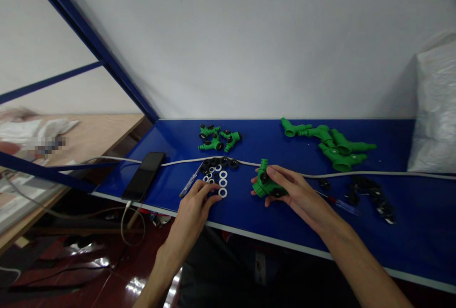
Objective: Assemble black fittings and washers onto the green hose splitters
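My right hand [290, 187] is wrapped around a green plastic branched hose connector [262, 185] with black fittings, lifted just above the blue tabletop. Part of the connector is hidden by my fingers. My left hand [199, 199] is low over the table, thumb and index finger apart, with their tips at the edge of the nearest white ring washer [223, 192]. More white washers [223, 174] lie in a small group beyond these fingers. Behind them sit several black ring caps [224, 161]. A clear-handled screwdriver-like tool [188, 185] lies left of the washers.
Three green connectors with black parts [213, 144] stand at the back. Several plain green pieces [342, 149] lie back right. A white cable [338, 174] crosses the table. Also there: a phone [144, 175], black small parts [374, 194], a pen-like tool [344, 204], a white bag [434, 113].
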`<state>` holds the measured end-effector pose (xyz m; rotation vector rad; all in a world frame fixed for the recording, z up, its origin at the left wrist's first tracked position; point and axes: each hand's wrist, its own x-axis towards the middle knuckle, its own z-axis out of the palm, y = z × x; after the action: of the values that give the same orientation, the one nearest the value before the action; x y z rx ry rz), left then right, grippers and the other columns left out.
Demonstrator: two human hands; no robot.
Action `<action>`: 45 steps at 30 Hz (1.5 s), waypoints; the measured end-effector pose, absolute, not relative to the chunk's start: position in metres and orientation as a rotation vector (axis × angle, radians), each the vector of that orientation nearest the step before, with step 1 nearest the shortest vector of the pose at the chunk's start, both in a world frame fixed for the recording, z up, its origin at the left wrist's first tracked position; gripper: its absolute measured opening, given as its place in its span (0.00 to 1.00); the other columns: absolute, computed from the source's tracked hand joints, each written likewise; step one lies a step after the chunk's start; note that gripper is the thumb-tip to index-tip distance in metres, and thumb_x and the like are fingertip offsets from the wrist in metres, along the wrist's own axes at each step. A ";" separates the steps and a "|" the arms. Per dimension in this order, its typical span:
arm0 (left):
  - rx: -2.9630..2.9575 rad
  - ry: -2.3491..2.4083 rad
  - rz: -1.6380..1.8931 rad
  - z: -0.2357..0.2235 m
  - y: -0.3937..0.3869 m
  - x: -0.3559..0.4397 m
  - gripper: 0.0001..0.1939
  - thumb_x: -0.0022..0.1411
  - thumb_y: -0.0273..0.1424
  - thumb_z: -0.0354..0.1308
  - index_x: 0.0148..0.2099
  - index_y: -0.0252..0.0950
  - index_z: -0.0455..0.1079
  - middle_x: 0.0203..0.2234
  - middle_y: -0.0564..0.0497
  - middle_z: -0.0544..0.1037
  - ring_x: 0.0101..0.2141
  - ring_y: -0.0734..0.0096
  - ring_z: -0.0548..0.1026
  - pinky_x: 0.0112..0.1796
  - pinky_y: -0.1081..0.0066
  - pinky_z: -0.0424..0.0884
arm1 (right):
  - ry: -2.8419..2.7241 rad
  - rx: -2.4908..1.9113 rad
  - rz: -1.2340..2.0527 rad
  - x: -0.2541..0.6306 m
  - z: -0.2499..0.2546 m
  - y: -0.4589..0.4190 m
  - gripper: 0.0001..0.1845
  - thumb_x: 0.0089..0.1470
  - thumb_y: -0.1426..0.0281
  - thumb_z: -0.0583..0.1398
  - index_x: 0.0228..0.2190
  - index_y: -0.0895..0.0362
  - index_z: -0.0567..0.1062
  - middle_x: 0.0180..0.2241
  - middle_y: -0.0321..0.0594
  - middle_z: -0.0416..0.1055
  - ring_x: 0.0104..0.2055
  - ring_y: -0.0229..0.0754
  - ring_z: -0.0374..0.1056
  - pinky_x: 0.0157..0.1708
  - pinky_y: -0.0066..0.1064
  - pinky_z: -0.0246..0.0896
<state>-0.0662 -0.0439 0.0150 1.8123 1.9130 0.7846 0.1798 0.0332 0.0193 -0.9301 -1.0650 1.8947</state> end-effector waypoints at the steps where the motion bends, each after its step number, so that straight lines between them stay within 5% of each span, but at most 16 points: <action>1: 1.810 1.920 0.784 0.016 -0.043 -0.066 0.07 0.65 0.34 0.59 0.43 0.43 0.77 0.42 0.50 0.78 0.42 0.62 0.79 0.45 0.65 0.74 | -1.067 -0.934 1.890 0.179 0.019 0.033 0.20 0.53 0.54 0.69 0.36 0.58 0.78 0.38 0.49 0.82 0.35 0.50 0.79 0.24 0.32 0.73; 6: 1.752 2.002 0.760 0.017 -0.041 -0.069 0.06 0.62 0.38 0.62 0.36 0.42 0.74 0.30 0.54 0.77 0.27 0.67 0.74 0.34 0.67 0.72 | -1.086 -0.975 1.857 0.179 0.018 0.032 0.21 0.53 0.53 0.69 0.37 0.57 0.78 0.39 0.49 0.81 0.37 0.50 0.78 0.22 0.32 0.73; 16: 1.688 1.996 0.891 0.018 -0.034 -0.085 0.09 0.61 0.42 0.62 0.39 0.44 0.78 0.38 0.53 0.84 0.37 0.61 0.80 0.42 0.65 0.73 | -1.088 -0.986 1.769 0.179 0.011 0.035 0.21 0.54 0.53 0.67 0.39 0.57 0.78 0.36 0.46 0.81 0.32 0.47 0.77 0.18 0.29 0.69; 26: 1.593 1.473 0.916 0.058 0.023 -0.017 0.16 0.62 0.44 0.63 0.42 0.37 0.80 0.29 0.51 0.82 0.29 0.67 0.77 0.33 0.71 0.69 | -1.167 -1.000 1.726 0.179 0.015 0.032 0.25 0.52 0.51 0.68 0.44 0.57 0.81 0.37 0.46 0.81 0.32 0.47 0.77 0.15 0.27 0.67; 45: 1.272 0.898 0.741 0.029 0.080 0.003 0.22 0.61 0.49 0.64 0.39 0.32 0.74 0.22 0.56 0.72 0.22 0.78 0.68 0.27 0.75 0.63 | -1.150 -1.059 1.637 0.180 0.002 0.044 0.29 0.56 0.43 0.62 0.35 0.57 0.82 0.27 0.42 0.76 0.26 0.44 0.71 0.13 0.25 0.62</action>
<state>0.0026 0.0799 0.0289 1.2719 0.8985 0.7406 0.1800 0.0445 0.0018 -1.0595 -1.1502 1.6375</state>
